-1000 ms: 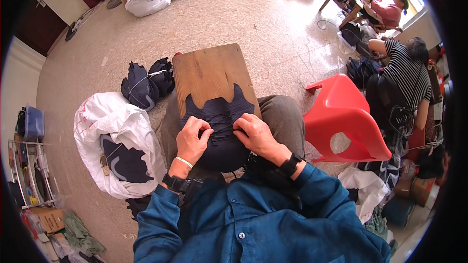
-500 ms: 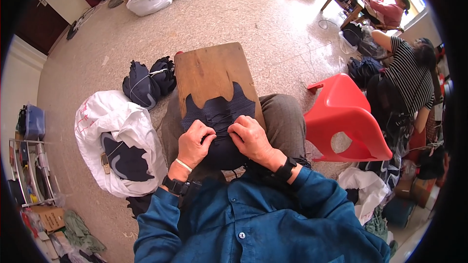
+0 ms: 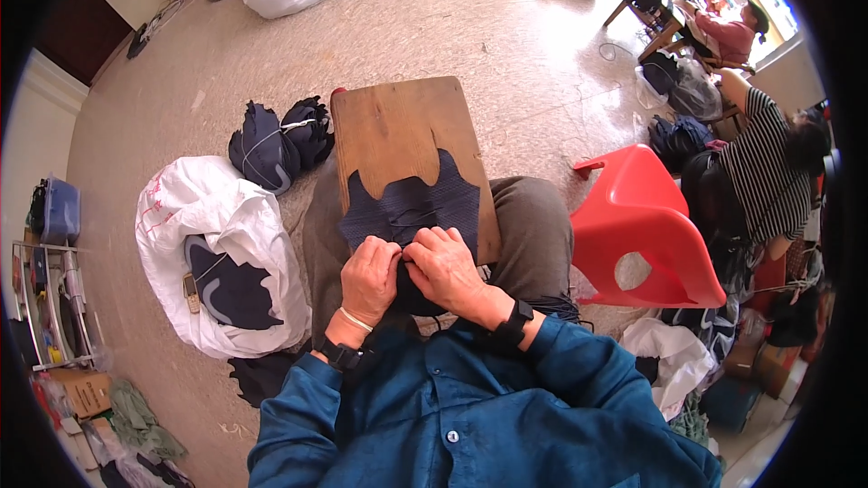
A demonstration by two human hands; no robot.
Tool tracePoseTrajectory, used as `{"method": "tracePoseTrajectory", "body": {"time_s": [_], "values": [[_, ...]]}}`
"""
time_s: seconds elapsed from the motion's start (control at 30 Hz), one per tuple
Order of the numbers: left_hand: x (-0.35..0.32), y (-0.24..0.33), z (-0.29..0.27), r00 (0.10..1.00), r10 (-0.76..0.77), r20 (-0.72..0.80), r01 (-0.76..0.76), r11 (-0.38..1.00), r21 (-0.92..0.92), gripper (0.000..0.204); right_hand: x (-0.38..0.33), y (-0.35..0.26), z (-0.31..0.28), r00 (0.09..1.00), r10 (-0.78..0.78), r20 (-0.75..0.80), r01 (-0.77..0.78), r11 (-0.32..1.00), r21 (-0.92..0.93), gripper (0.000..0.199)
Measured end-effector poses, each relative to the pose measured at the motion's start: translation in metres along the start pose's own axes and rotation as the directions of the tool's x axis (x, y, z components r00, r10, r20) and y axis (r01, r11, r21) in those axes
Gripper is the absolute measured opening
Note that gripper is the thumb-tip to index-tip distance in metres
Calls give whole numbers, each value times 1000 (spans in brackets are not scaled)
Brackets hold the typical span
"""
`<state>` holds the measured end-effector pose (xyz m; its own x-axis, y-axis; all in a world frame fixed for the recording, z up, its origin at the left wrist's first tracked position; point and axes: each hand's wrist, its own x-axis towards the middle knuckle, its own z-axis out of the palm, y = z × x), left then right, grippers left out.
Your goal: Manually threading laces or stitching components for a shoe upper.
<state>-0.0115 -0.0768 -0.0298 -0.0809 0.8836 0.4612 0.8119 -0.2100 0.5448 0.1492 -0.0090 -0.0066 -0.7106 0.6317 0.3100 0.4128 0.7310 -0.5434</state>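
A brown wooden board (image 3: 402, 131) rests on my lap. On its near half lies a stack of dark navy fabric pieces (image 3: 411, 208) with wavy cut edges. My left hand (image 3: 371, 278) and my right hand (image 3: 445, 269) sit side by side at the near edge of the stack, fingers curled into the cloth and pinching it. Each wrist carries a black watch or band. Under my fingers the near part of the fabric is hidden.
A white sack (image 3: 212, 253) with dark fabric pieces lies open on the floor at my left, tied navy bundles (image 3: 276, 145) beyond it. A red plastic stool (image 3: 646, 230) stands at my right. Other people sit at the far right. Shelves line the left wall.
My hands have drawn closer to my body along the fabric and now bunch together at its near edge. The board and stack stay in place.
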Motion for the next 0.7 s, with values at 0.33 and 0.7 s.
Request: {"method": "tracePoseTrajectory", "body": {"time_s": [0.33,0.7], "values": [[-1,-4,1,998,30,-59,-32,999,-35,13,2,15,-8,994,-30,105,12,985,169,7],[0,5,-17,995,27,98,-23,999,-40,19,-18,33,-25,992,124,-39,-115,976,186,15]]}}
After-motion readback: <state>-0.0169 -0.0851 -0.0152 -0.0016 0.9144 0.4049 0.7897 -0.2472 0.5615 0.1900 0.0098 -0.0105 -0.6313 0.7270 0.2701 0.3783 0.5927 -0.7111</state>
